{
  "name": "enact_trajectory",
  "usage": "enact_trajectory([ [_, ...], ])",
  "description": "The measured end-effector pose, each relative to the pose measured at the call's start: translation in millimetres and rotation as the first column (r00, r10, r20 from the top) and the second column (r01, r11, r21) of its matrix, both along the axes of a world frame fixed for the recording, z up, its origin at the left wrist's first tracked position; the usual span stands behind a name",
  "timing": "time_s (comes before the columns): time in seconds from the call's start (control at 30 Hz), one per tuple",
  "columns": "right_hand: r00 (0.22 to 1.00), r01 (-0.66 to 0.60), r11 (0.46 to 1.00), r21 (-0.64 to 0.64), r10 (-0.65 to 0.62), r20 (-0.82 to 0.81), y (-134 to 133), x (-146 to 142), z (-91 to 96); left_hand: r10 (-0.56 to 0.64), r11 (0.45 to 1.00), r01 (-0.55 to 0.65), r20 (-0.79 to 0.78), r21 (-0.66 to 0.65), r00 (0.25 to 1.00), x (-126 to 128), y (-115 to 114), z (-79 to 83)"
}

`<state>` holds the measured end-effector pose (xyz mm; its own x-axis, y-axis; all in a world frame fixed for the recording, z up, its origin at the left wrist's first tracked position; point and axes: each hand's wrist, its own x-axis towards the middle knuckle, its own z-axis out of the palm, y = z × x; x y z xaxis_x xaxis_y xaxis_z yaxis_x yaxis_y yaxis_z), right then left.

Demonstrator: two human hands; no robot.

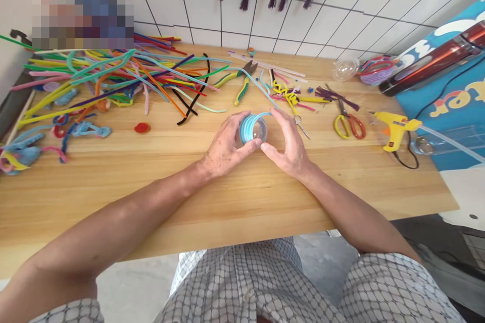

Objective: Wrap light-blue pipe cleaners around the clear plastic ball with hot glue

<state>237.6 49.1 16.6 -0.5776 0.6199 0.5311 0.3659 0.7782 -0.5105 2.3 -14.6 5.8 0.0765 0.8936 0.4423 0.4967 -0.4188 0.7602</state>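
Note:
A small clear plastic ball (259, 132), with light blue pipe cleaner (247, 129) coiled around its left side, sits in my left hand (229, 144). The fingers curl behind it and the thumb presses on its front. My right hand (288, 146) is bent around the right side, its fingertips on the pipe cleaner strand where it leaves the ball. That strand runs on up and back across the table. The right thumb tip lies close to the ball's lower edge; whether it touches is unclear. Small silver scissors (302, 127) lie just beyond the right hand.
A heap of coloured pipe cleaners (113, 78) covers the back left of the wooden table (212, 212). Pliers (239, 81), red-and-yellow scissors (349, 123), a yellow glue gun (397, 128), a red cap (142, 127) and a dark red flask (428, 60) lie around.

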Motion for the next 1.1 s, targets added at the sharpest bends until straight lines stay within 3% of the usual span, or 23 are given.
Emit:
enact_trajectory([
  [0.23,0.999,0.033,0.999,-0.002,-0.033,0.006,-2,-1,6.9,0.031,0.993,-0.019,-0.099,0.115,0.995,0,2,-4.6],
  [0.8,0.998,0.023,0.992,0.123,-0.015,-0.058,-12,-3,14.8,-0.126,0.987,0.134,-0.096,0.086,0.987,4,-4,1.2],
  [1.0,0.981,0.023,0.99,0.139,0.004,-0.195,-11,0,11.9,-0.062,0.991,0.074,-0.107,0.113,0.992,4,-3,-0.1],
  [1.1,0.989,0.016,0.988,0.157,0.007,-0.145,-10,-1,11.0,-0.039,0.99,0.053,-0.107,0.131,0.993,5,-2,-0.9],
])
